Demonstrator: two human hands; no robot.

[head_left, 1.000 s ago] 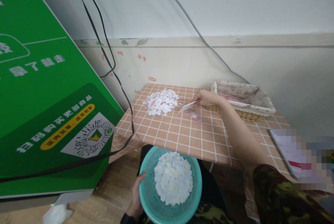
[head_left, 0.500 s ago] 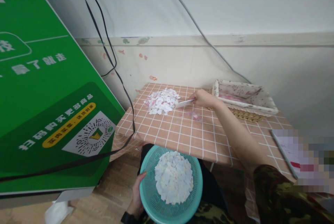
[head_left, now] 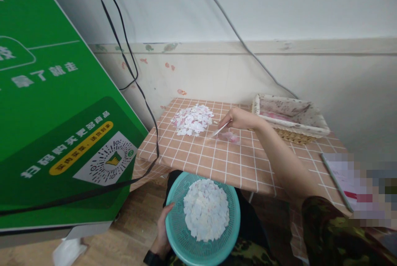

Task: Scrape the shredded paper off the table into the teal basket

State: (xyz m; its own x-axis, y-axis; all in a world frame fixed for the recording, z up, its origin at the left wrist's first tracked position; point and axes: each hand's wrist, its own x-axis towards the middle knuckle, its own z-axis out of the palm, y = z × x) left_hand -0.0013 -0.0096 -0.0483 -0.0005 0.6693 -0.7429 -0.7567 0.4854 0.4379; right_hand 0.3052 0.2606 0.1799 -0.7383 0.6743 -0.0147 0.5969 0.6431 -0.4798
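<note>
My left hand grips the left rim of a round turquoise plastic basket on my lap, thumb over the edge. Inside lies a heap of small pale paper scraps. Over the table, my right hand is closed on a thin white card-like strip, which slants down toward the tablecloth. To its left is a pile of white and pinkish paper scraps, apart from the strip. A crumpled clear plastic piece with pink on it lies just below my right hand.
A cloth-lined wicker basket stands at the back right of the table with the checked brown cloth. A green printed cabinet fills the left side. A black cable hangs before the table's left edge.
The white strip has moved from the right edge of the scrap pile and now tilts down toward the table's front. Small bits show right of the pile. My left hand and basket stay put.
</note>
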